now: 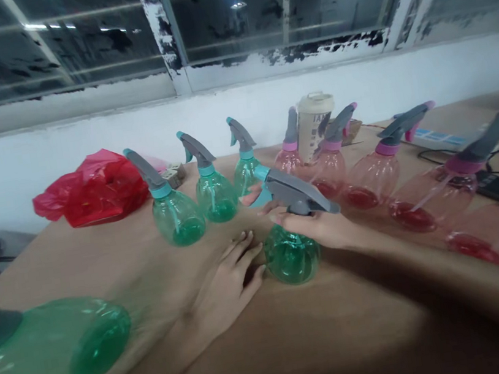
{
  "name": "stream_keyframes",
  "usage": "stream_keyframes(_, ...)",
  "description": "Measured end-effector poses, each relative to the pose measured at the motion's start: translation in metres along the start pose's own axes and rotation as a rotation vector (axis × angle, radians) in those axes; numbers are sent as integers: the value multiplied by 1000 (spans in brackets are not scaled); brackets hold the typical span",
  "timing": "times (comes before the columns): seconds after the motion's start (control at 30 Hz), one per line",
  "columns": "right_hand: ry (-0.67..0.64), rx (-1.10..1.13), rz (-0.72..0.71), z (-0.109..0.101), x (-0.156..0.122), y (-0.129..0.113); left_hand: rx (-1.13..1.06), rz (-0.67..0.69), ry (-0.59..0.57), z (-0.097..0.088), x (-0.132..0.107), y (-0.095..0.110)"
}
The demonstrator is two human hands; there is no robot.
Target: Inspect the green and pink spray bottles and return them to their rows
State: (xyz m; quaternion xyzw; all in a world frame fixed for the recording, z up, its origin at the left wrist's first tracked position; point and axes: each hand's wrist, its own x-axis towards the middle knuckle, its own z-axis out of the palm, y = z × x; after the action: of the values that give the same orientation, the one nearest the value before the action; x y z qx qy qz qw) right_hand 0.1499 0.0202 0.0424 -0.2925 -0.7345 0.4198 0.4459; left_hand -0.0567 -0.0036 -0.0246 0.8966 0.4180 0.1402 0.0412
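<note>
My right hand (317,227) is wrapped round the neck of a green spray bottle (292,258) with a grey trigger head, which stands on the brown table (299,341). My left hand (226,286) lies flat on the table just left of that bottle, fingers stretched out and close to its base, holding nothing. Behind stand three more green spray bottles (177,219) in a row.
Several pink spray bottles (369,179) line up to the right. A large green bottle (53,347) lies blurred at the near left. A red plastic bag (92,187) and a beige cup (315,122) sit at the back near the white wall. Cables lie at the far right.
</note>
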Motion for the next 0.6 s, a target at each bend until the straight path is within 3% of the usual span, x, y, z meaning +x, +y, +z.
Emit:
stream_keyframes(0.27, -14, -21, -19, -3, 1, -2, 47, 44, 27, 2, -1, -4)
stream_keyframes(0.6, 124, -166, 30, -5, -6, 2, 97, 64, 59, 3, -3, -3)
